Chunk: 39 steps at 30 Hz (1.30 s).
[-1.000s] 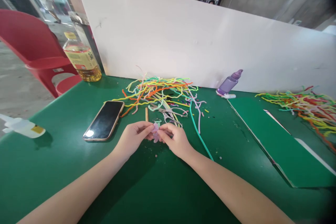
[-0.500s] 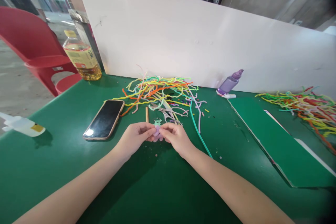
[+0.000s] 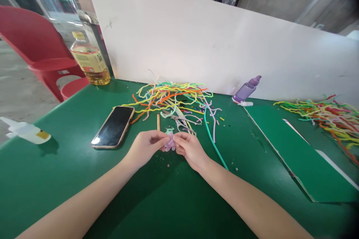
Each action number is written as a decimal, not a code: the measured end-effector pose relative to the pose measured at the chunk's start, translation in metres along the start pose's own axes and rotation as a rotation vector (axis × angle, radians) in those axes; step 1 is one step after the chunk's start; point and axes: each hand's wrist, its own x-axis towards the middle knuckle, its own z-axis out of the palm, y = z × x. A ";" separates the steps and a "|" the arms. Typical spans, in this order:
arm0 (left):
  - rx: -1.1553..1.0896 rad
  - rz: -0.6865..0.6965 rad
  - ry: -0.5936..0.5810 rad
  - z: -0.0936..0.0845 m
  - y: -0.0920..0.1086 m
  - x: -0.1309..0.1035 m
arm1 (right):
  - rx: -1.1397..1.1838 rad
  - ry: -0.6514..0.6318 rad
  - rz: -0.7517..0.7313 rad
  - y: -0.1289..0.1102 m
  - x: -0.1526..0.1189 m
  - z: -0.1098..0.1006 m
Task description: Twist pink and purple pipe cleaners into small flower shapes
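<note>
Between my two hands is a small lilac pipe-cleaner piece with curled, petal-like loops and a bit of mint green at its top. My left hand pinches it from the left with thumb and forefinger. From the other side, the fingertips of my right hand close on its right edge. Just beyond the hands lie scissors with pale handles and a thin wooden stick. A tangled heap of coloured pipe cleaners spreads behind them.
A phone and a white glue bottle lie left. An oil bottle stands at the back corner. To the right are a purple bottle, a green board and more pipe cleaners. A white panel borders the back.
The lilac piece has turned slightly in my fingers, so more of its loops show. My right fingers have shifted a little on it. The whole view has moved slightly.
</note>
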 end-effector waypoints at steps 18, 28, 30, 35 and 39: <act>-0.082 -0.046 0.034 0.002 -0.006 0.002 | -0.161 -0.022 -0.070 -0.002 -0.002 0.000; 0.077 0.023 0.052 0.002 -0.005 -0.002 | -0.204 -0.046 -0.053 -0.003 -0.007 0.003; 0.088 0.035 0.062 0.002 -0.004 -0.003 | -0.204 -0.050 -0.048 -0.003 -0.007 0.004; -0.193 -0.001 0.100 0.003 -0.003 -0.001 | -0.167 -0.022 -0.089 -0.008 -0.009 0.009; -0.195 -0.016 0.060 0.004 -0.004 -0.001 | -0.146 0.009 -0.116 -0.008 -0.009 0.010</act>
